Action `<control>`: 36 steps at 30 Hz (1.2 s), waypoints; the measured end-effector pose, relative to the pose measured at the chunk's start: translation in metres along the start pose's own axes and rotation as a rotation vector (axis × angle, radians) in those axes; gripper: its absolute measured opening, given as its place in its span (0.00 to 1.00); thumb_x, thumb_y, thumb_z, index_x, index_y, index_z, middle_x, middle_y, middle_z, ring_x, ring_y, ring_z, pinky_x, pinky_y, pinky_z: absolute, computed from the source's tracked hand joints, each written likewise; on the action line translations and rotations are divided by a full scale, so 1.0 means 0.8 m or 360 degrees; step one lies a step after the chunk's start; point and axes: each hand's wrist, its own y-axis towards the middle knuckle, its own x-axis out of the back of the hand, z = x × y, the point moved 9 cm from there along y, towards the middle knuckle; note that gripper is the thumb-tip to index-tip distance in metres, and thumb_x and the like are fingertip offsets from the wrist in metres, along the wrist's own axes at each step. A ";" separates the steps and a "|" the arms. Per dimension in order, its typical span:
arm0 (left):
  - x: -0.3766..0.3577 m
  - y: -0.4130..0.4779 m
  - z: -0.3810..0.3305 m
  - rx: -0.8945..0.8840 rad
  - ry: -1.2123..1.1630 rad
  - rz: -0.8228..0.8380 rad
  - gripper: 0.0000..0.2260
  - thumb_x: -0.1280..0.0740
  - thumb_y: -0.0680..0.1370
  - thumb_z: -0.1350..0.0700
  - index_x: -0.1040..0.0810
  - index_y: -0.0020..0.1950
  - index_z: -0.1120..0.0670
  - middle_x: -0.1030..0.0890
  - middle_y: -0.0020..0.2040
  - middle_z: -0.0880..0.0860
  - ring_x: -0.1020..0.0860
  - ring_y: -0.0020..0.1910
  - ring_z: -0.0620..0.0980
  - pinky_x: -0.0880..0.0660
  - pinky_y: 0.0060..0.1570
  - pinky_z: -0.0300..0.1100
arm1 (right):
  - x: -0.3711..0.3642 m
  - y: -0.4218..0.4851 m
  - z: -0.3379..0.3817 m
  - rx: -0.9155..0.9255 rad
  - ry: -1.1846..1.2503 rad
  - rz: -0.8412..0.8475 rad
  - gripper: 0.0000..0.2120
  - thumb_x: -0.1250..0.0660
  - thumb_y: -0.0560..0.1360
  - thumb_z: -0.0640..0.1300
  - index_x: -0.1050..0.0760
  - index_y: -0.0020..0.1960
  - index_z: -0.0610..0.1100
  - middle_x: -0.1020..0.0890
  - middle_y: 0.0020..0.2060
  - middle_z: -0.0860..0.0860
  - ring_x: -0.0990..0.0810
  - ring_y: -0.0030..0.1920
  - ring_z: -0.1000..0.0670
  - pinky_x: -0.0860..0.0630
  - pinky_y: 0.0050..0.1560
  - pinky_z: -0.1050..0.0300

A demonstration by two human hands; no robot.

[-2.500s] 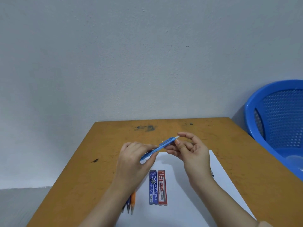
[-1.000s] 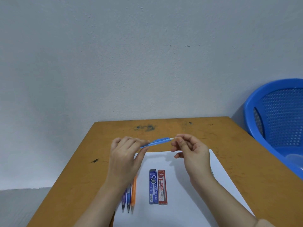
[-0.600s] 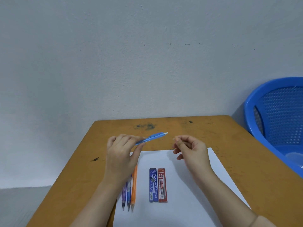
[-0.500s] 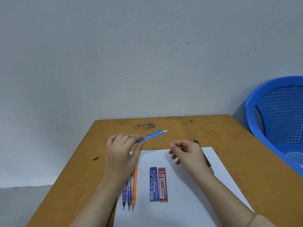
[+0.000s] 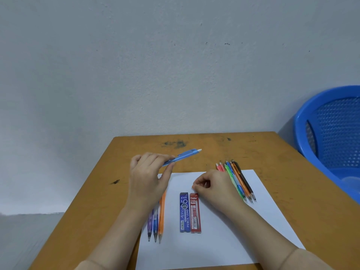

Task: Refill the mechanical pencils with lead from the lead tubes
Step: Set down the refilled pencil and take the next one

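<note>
Blue mechanical pencil (image 5: pixel 181 156), judged light and slick, is pinched by its barrel in the left hand (image 5: pixel 150 176); right hand (image 5: pixel 214 186) grip curled, contents cannot be told.

Only 2 arms of the person are in view, both bare from the fingertips to the near edge. The left hand (image 5: pixel 148 178) shows its smooth back, with 4 knuckles as soft ridges along the far side. The right hand (image 5: pixel 216 189) has slender fingers; its nails are too small to make out. The left forearm (image 5: pixel 116 234) is slim and uncovered. The right forearm (image 5: pixel 263 227) is equally bare, and a faint crease crosses it towards the near right corner.
</note>
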 end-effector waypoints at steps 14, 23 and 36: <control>-0.003 0.000 0.001 0.0005 0.0017 0.0023 0.10 0.37 0.76 0.49 0.18 0.50 0.51 0.18 0.45 0.45 0.24 0.46 0.43 0.36 0.51 0.40 | 0.004 0.000 0.000 0.0017 0.0047 -0.0035 0.10 0.29 0.73 0.49 0.18 0.52 0.48 0.21 0.39 0.55 0.24 0.39 0.57 0.27 0.40 0.66; -0.008 -0.001 0.003 0.0002 0.0025 0.0066 0.10 0.37 0.76 0.48 0.18 0.50 0.50 0.18 0.45 0.44 0.24 0.46 0.42 0.35 0.51 0.42 | 0.060 -0.007 -0.009 -0.0036 0.1190 -0.0506 0.10 0.30 0.74 0.38 0.20 0.42 0.53 0.18 0.35 0.47 0.24 0.35 0.51 0.27 0.31 0.66; -0.013 -0.002 -0.005 -0.0041 -0.0006 0.0136 0.11 0.37 0.76 0.48 0.17 0.50 0.50 0.18 0.45 0.44 0.23 0.47 0.43 0.36 0.53 0.41 | 0.062 -0.009 -0.003 0.0023 0.1192 -0.0511 0.10 0.29 0.73 0.38 0.19 0.40 0.53 0.18 0.33 0.53 0.24 0.35 0.52 0.28 0.29 0.65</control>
